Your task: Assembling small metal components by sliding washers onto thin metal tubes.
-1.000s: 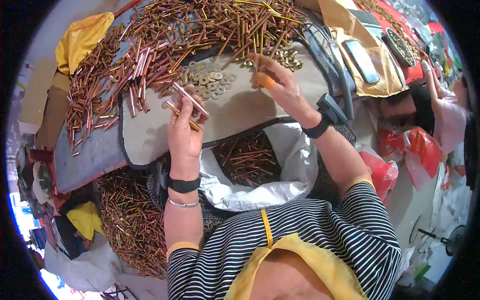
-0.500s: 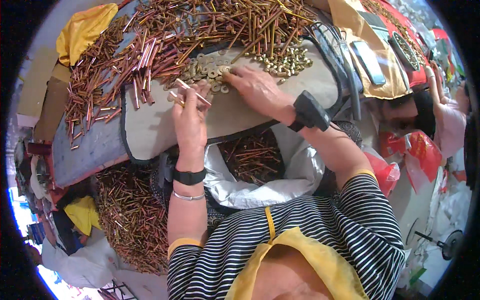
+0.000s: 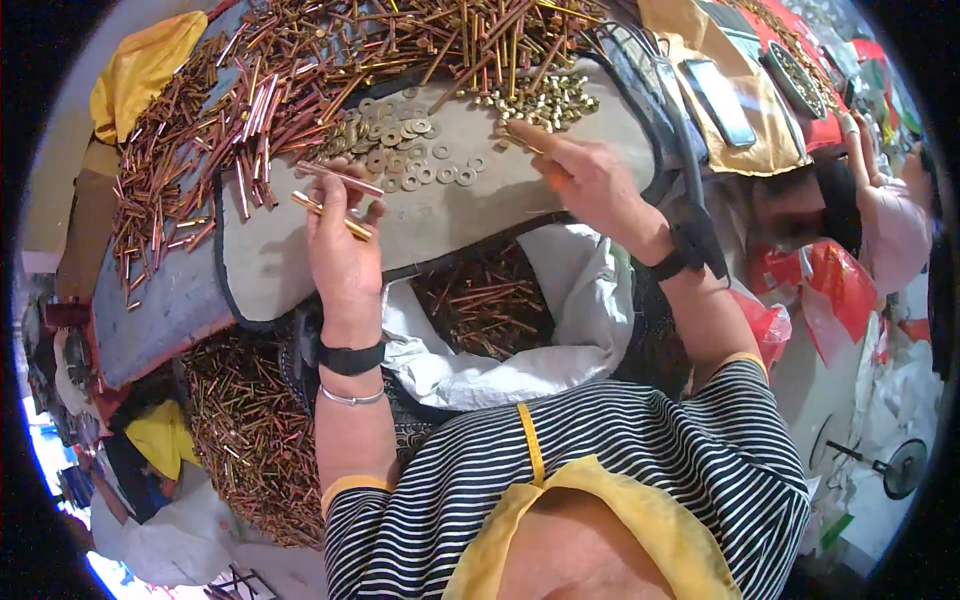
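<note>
Bolts lie in a deep heap along the far edge of a grey mat, spilling past its far left corner; the top of the heap is cut off above. The left hand, over the mat's left half, grasps a coppery rod and a golden rod; its curled fingers hide parts of both. Flat washers overlap toward the mat's far edge, a few lying loose nearer its middle. Small nuts cluster by the far right corner. The right hand is above the mat's right half, its blurred fingertips just beside the nuts; whether they pinch anything, I cannot tell. Below the mat's near edge, a white sack gapes open around more bolts, the lower ones lost in shadow. A phone lies beyond the mat's right edge.
</note>
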Tool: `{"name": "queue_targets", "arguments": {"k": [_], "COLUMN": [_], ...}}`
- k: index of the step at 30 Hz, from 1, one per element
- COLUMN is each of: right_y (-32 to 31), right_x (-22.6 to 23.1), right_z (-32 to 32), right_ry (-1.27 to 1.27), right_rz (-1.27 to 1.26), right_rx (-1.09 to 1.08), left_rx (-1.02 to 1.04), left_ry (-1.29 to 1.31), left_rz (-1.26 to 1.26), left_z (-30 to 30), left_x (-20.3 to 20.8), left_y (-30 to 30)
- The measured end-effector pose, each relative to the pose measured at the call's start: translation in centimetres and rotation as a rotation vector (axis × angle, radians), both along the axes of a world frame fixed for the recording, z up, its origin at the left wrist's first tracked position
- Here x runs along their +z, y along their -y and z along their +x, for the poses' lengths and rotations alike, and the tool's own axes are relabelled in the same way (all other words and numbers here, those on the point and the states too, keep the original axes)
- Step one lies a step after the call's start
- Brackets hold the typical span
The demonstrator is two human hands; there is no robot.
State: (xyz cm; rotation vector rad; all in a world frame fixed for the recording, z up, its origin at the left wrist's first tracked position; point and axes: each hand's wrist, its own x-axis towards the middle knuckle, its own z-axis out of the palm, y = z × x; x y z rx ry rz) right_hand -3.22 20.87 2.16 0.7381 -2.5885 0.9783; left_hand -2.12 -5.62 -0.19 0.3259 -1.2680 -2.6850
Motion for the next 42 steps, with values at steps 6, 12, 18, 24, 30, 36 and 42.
{"name": "queue_targets", "arguments": {"k": [6,12,18,24,30,36,42], "right_y": [1.1,2.4,4.1,2.6,1.1,3.1,4.4], "right_x": [-1.1,0.8,3.7,3.9,1.9,3.9,2.5], "right_z": [-0.9,-1.5,-2.4,-5.2,-1.9,0.8,0.6], "right_ry": [-0.018,0.024,-0.154,0.096,0.168,0.233,0.051], "right_rz": [0.008,0.378,0.724,0.704,0.366,-0.134,-0.200], "right_rx": [0.082,0.070,0.232,0.396,0.142,0.049,0.179], "left_rx": [-0.120,-0.082,-0.141,-0.240,-0.252,-0.251,-0.300], "left_ry": [-0.094,-0.039,-0.044,-0.013,-0.055,0.013,0.041], "left_rz": [0.031,0.087,0.092,0.103,0.067,0.134,0.096], "left_z": [0.0,0.1,0.3,0.5,0.4,0.8,1.1], "left_x": [-0.3,-0.3,-0.1,0.1,-0.7,-0.3,0.1], "left_y": [0.1,0.0,-0.2,-1.4,-1.7,-1.8,-2.3]}}
